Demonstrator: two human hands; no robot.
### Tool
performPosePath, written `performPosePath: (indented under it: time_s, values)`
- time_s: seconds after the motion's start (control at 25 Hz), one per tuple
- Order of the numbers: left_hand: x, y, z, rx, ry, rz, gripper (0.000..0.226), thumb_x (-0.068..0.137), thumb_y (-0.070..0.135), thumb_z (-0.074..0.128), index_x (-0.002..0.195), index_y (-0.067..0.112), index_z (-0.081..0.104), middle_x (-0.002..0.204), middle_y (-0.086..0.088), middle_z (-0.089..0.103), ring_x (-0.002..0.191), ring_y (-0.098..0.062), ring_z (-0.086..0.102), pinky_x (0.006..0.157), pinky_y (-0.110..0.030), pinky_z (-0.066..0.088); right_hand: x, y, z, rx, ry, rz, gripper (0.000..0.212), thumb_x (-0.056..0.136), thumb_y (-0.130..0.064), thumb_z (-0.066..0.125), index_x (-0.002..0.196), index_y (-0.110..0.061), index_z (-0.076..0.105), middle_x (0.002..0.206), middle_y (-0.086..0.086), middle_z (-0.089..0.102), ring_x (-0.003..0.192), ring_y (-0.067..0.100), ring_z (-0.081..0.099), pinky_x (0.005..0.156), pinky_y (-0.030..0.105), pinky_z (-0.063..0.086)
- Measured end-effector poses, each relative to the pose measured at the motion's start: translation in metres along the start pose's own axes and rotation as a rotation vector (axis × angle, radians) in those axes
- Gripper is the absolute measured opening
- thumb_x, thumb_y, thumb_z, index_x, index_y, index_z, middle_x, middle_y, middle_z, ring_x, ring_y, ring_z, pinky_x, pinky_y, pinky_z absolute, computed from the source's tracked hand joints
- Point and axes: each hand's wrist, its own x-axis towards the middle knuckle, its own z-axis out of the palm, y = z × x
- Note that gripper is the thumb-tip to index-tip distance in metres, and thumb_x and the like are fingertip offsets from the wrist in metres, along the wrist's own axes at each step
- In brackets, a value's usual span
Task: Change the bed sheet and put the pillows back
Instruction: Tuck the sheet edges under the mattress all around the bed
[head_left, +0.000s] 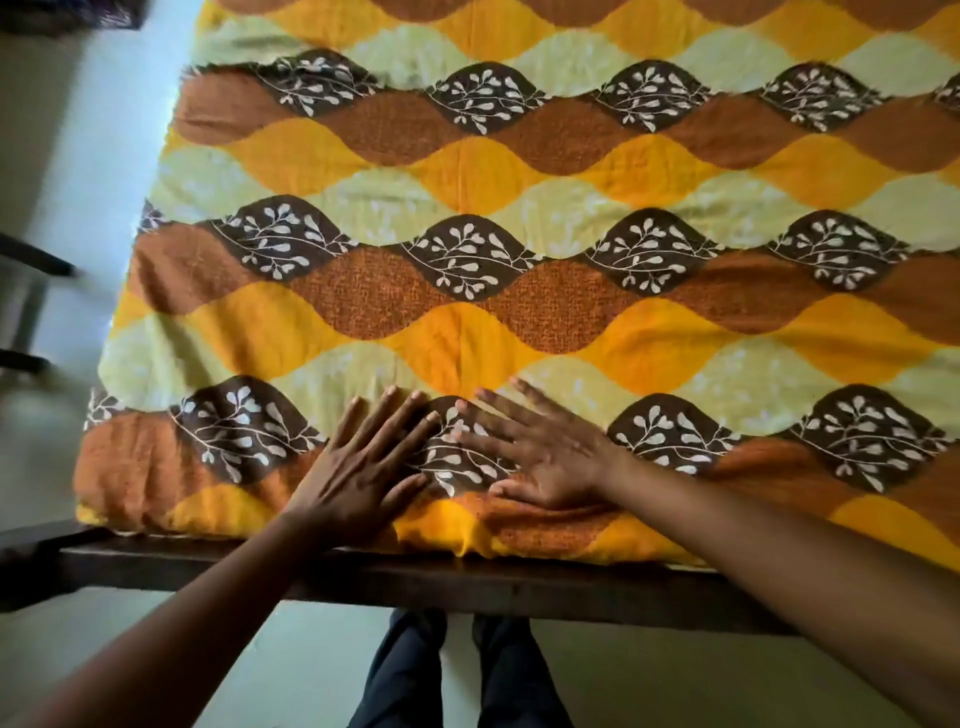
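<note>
Pressing sheet (467, 291), left hand (363, 467), right hand (545, 457), seemingly flat

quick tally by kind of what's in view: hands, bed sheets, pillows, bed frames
hands: 2, left hand and right hand, both flat on the sheet
bed sheet: 1
bed frame: 1
pillows: 0 in view
total: 4

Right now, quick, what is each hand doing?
Left hand: open, fingers straight, flat on the bed sheet.
Right hand: open, touching the bed sheet.
</note>
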Motion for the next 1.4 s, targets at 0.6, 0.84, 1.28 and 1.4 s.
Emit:
performPosePath:
  time_s: [0.6, 0.84, 1.28, 1.4]
  values:
    - [0.069, -0.038, -0.018, -0.170, 0.226, -0.296, 0.069, 0.093, 0.059, 0.003, 0.148, 0.016, 0.010, 0.155, -0.001, 0.007, 0.144, -0.019, 0.003, 0.115, -0.036, -0.010, 0.052, 0.065, -0.047, 0.171, 0.139, 0.188, 0.062, 0.094, -0.052, 0.027, 0.146, -0.020, 0.022, 0.153, 0.003, 0.015, 0.141, 0.021, 0.011, 0.114, 0.044, 0.008]
    - [0.078, -0.062, -0.006, -0.086, 0.197, -0.333, 0.068, 0.093, 0.059, 0.009, 0.149, 0.022, 0.009, 0.157, -0.001, 0.007, 0.145, -0.019, 0.003, 0.117, -0.043, -0.001, 0.160, 0.149, -0.057, 0.121, 0.066, 0.446, 0.061, 0.096, -0.049, 0.032, 0.149, -0.024, 0.014, 0.159, 0.002, 0.002, 0.146, 0.021, -0.001, 0.118, 0.043, 0.001]
    - [0.022, -0.071, -0.006, -0.322, 0.217, -0.266, 0.060, 0.097, 0.053, 0.009, 0.147, 0.021, 0.013, 0.154, -0.001, 0.018, 0.143, -0.010, 0.003, 0.115, -0.033, -0.002, 0.118, 0.009, -0.017, 0.034, 0.051, 0.209, 0.068, 0.093, -0.051, 0.027, 0.149, -0.020, 0.005, 0.158, 0.005, 0.006, 0.146, 0.023, 0.003, 0.116, 0.048, 0.003]
    - [-0.010, -0.058, -0.001, -0.333, 0.262, -0.275, 0.058, 0.097, 0.052, 0.010, 0.144, 0.021, 0.021, 0.150, -0.001, 0.025, 0.143, -0.002, -0.005, 0.114, -0.032, -0.001, 0.099, -0.038, -0.011, 0.069, 0.032, 0.146, 0.067, 0.092, -0.047, 0.030, 0.149, -0.018, 0.013, 0.157, 0.004, 0.015, 0.145, 0.023, 0.008, 0.114, 0.048, 0.008]
